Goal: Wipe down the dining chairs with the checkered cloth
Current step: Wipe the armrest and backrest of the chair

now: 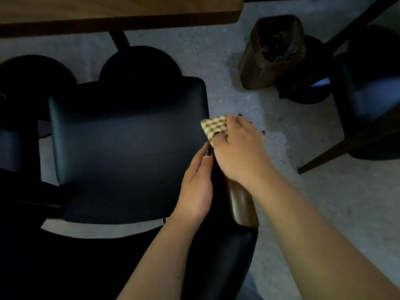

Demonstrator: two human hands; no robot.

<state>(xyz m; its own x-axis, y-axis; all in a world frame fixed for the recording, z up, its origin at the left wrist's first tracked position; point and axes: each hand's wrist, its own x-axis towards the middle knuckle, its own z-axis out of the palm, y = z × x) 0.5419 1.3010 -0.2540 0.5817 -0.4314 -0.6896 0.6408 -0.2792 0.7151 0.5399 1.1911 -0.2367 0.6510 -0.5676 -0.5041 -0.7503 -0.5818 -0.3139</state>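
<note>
The dining chair (127,148) occupies the centre and left of the frame, seen from above. Its dark padded seat is square with rounded corners. A brown wooden armrest (242,204) runs along the right edge of the seat, from lower centre toward mid frame.

The checkered cloth (213,126) is at mid frame, just right of the seat's right edge, at the far end of the armrest. It shows a green, red and cream check pattern.

The right hand (240,152) lies on top of the cloth and the armrest. Its thumb presses onto the cloth and its fingers curl down over the outer side, holding the cloth against the armrest. Most of the cloth is covered by the hand.

The left hand (198,187) lies along the inner side of the armrest, at the right edge of the seat. Its fingers are straight and together, pointing toward the top of the frame, with the fingertips just below the cloth. It grips nothing.

A wooden table (121,11) spans the upper left. A bin lined with a brown bag (272,53) stands on the speckled floor (324,202) at upper right. A second dark chair (372,94) stands at the right edge.
</note>
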